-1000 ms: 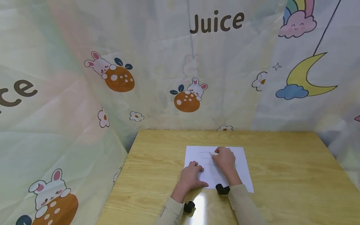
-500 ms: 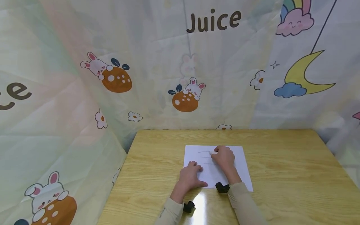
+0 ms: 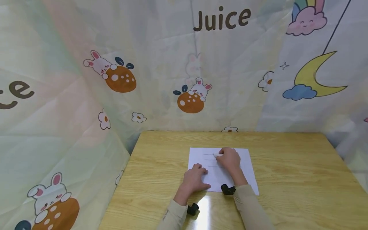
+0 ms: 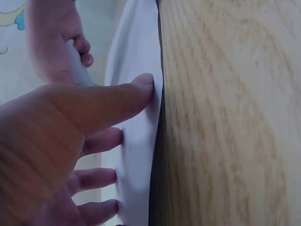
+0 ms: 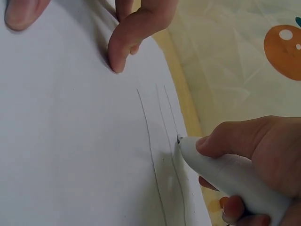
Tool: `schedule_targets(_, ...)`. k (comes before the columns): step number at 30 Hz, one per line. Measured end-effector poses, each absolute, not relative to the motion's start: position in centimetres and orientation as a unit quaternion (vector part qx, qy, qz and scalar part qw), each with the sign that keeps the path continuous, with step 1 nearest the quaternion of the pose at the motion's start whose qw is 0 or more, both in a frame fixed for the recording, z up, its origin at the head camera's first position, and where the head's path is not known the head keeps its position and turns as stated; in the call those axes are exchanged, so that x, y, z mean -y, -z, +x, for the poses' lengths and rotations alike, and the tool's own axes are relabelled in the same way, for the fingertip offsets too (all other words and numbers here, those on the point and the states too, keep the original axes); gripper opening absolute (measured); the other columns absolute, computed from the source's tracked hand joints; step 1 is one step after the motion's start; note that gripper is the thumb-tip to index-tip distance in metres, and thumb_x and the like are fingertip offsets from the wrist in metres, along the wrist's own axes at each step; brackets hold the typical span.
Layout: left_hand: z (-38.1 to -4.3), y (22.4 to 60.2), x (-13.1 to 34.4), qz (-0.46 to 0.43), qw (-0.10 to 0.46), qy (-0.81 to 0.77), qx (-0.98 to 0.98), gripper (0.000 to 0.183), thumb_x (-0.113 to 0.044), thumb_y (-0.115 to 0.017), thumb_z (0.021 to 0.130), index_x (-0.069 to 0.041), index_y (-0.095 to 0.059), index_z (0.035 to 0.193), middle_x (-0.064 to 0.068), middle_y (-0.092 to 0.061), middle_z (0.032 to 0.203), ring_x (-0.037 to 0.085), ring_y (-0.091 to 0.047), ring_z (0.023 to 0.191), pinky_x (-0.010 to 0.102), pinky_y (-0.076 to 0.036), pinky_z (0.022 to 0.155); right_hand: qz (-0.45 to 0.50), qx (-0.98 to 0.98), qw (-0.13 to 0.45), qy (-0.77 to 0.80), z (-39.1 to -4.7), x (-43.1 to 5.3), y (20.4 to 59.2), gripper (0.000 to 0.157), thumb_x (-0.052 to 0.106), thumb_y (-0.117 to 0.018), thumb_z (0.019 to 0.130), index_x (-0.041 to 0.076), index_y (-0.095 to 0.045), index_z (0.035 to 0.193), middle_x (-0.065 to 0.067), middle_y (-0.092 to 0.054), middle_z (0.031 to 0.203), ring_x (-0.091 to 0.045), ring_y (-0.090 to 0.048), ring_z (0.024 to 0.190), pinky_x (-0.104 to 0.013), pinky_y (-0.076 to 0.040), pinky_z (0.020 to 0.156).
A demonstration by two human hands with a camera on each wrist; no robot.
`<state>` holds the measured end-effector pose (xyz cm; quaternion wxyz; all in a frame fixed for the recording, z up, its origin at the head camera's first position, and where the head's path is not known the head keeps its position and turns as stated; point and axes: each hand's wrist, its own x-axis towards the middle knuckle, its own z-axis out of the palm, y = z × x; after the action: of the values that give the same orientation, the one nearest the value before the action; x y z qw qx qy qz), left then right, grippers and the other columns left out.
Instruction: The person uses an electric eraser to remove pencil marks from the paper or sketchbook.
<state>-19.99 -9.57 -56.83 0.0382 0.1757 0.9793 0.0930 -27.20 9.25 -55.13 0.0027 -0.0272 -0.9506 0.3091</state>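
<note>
A white sheet of paper [image 3: 248, 172] lies on the wooden table. My right hand [image 3: 231, 159] pinches a thick, white, pen-shaped tool [image 5: 225, 174] with a small dark tip, its exact kind unclear. That tip touches the paper near the far edge, at the end of one of several thin, roughly parallel lines [image 5: 150, 150]. Whether these are drawn or cut I cannot tell. On the left part of the sheet rests my left hand [image 3: 194, 179], fingers spread, with the thumb [image 4: 141, 84] at the near edge. In the left wrist view, the paper edge rises slightly off the table.
The wooden table [image 3: 290, 172] extends to both sides of the paper. Printed cloth [image 3: 161, 64] hangs behind it and at the left. A black wrist camera [image 3: 192, 209] sits at the left cuff and another black camera [image 3: 228, 189] at the right cuff.
The head view shifts slightly. Both hands stay in nearly the same places, and the tool's tip remains at the far line with hardly any visible movement.
</note>
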Motion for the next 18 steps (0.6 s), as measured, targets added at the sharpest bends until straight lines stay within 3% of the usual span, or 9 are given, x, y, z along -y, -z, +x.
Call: schedule_targets(18,-19.88,56.57,9.74,0.178,0.034,-0.1,-0.978,0.054,-0.057,-0.08,0.069,-0.024,-0.07,0.111,0.003,-0.055,0.121,0.021,-0.057,0.098,0.036,-0.05,0.066,-0.013,0.951,-0.004,-0.309,-27.39,-9.24,54.96,0.023,0.02,-0.077,0.077,0.004,-0.074,0.094,-0.009,-0.071,0.091,-0.029,-0.065,0.079,-0.048,-0.052,0.067)
